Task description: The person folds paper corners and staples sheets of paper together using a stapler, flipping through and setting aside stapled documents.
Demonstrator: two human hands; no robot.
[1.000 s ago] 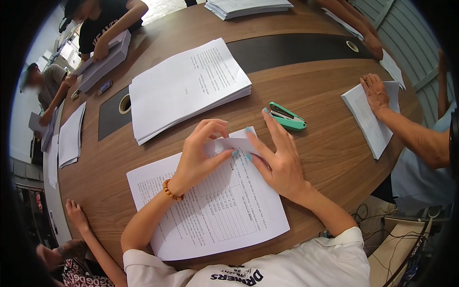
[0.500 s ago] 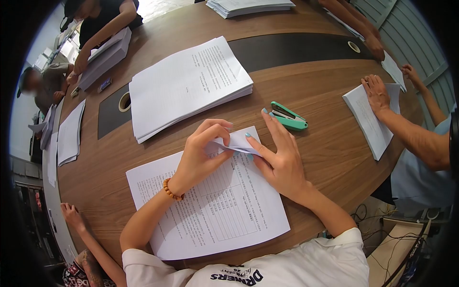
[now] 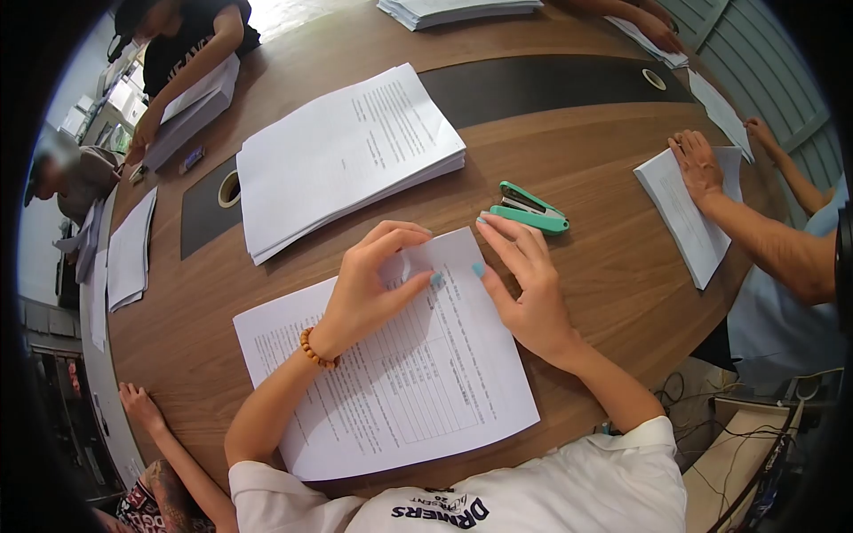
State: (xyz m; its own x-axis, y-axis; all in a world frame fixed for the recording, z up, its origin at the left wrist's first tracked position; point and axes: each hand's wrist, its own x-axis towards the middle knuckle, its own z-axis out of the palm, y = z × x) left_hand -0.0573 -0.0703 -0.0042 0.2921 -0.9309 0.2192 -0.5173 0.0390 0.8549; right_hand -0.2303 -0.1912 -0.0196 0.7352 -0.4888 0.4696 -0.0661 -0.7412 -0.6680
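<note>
Printed sheets [image 3: 400, 391] lie in a stack on the table in front of me. Over their far edge is my left hand [image 3: 373, 280], a beaded bracelet on its wrist, thumb and fingers apart in a curve around the paper's top edge. My right hand [image 3: 526, 289] rests at the upper right corner of the sheets, its fingers spread and holding nothing. A green stapler [image 3: 530, 210] lies just beyond my right fingertips. Farther off sits a thick stack of printed paper [image 3: 346, 160].
The wooden table [image 3: 586, 151] carries more paper stacks at the left [image 3: 131, 249], far edge [image 3: 458, 11] and right [image 3: 689, 209]. A co-worker's hand [image 3: 697, 169] lies on the right stack. Other people handle papers at the far left. Cables hang at lower right.
The top sheet's far edge, earlier lifted and bent between my hands, now lies flatter. My right hand has moved off it to the right, its fingers apart. Co-workers' arms have shifted.
</note>
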